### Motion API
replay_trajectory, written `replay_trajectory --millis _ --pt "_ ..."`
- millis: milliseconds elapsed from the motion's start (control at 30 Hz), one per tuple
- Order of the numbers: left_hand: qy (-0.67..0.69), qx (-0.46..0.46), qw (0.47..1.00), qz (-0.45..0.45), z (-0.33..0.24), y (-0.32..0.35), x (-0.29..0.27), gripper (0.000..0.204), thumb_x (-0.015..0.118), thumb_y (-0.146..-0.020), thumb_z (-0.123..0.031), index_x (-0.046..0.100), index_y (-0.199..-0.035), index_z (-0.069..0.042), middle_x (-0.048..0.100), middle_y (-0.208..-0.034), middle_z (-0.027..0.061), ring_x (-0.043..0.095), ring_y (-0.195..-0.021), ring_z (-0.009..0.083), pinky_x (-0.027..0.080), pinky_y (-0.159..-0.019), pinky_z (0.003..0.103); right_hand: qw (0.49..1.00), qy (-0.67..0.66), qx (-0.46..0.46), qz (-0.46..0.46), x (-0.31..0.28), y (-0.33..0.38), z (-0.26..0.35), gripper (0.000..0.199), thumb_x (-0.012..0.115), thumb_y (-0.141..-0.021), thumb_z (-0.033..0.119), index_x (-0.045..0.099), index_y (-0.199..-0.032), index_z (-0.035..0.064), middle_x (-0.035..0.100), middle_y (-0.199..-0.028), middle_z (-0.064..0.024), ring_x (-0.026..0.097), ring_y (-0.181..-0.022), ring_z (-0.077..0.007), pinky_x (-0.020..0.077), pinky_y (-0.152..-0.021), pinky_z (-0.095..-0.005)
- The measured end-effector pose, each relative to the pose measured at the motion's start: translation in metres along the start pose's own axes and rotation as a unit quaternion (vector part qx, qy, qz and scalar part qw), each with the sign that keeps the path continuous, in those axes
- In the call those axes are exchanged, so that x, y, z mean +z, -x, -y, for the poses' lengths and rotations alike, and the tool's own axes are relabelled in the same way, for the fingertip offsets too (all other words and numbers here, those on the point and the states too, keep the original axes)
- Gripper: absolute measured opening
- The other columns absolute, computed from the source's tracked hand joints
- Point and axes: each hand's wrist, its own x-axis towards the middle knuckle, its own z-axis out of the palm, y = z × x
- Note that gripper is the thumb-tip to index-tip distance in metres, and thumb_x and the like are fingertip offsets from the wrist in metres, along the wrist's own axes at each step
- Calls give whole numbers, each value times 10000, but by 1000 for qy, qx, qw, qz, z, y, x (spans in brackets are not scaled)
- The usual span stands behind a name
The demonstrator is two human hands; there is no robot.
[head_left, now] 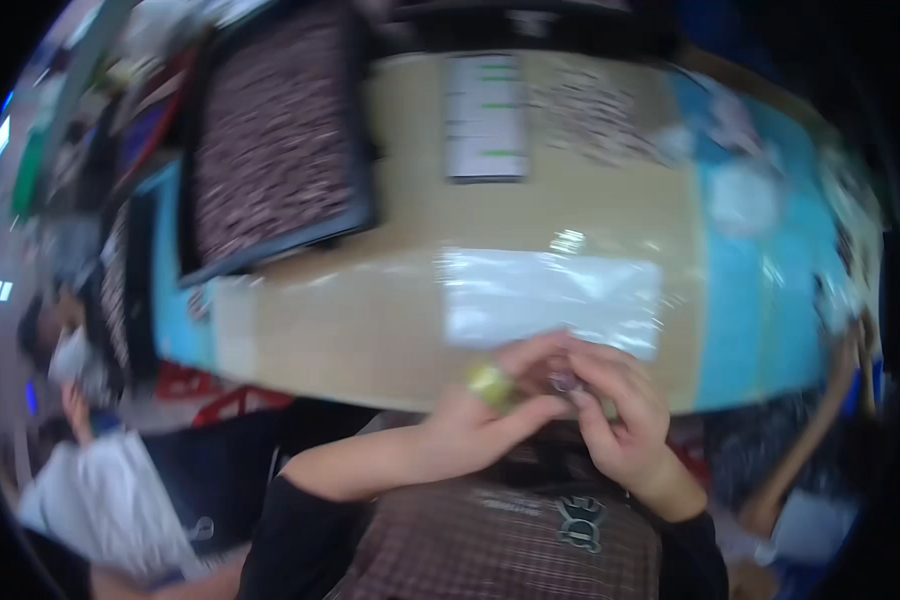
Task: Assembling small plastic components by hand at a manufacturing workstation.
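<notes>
Near the table's front edge, my left hand (500,405) and my right hand (620,410) meet with bent fingers. Pinched between their fingertips is a small dark purplish piece (566,382); blur hides its exact kind. A yellow-green band-like thing (488,384) sits on the back of my left hand by the fingers. Just beyond the hands, a shiny white sheet (550,300) lies flat on the tan table top (340,320).
A large black-rimmed tray (370,190) full of small brownish pieces (275,130) stands at the far left. Small pale pieces (595,112) lie scattered beyond the sheet, beside a white panel with green lines (487,118). Other people's arms (810,440) show at the right.
</notes>
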Motion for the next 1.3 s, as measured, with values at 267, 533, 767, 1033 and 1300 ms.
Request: replay_trajectory --millis 267,533,767,1033,1300 --pt "-2 58 960 -274 10 63 -60 290 531 -895 47 482 -1172 -24 555 -989 32 551 -921 109 470 -814 266 997 52 -39 43 40 -20 12 322 634 -779 62 611 -1089 -18 561 -1168 -211 543 -1061 -350 459 -883 -408" --pt "-420 -78 704 -567 17 156 -255 148 615 -864 -136 622 -979 -42 624 -930 123 625 -810 241 491 -740 334 988 78 106 -79 3 10 -22 215 489 -907 48 595 -1072 -42 539 -1205 -185 498 -1156 -296 345 -1025 -397" --pt "-571 8 530 -627 -19 136 -313 340 627 -852 -169 566 -1141 1 530 -1152 208 532 -1078 346 410 -954 396 982 130 99 -99 -28 4 -21 215 503 -896 24 584 -1085 -40 556 -1174 -177 526 -1117 -287 376 -1000 -382" --pt "-314 -54 796 -515 -62 95 -474 659 560 -917 -464 444 -1341 27 548 -1273 140 500 -1195 244 354 -1020 342 994 56 -54 75 53 -131 14 450 614 -844 204 481 -1202 -35 529 -1215 -203 483 -1144 -391 404 -975 -448" --pt "55 -88 971 -218 -76 39 -414 527 563 -916 -347 458 -1303 -5 553 -1261 142 537 -1154 289 411 -991 414 966 -46 202 157 133 -201 16 785 634 -832 331 283 -1349 -144 377 -1358 -332 371 -1295 -409 312 -1090 -400"
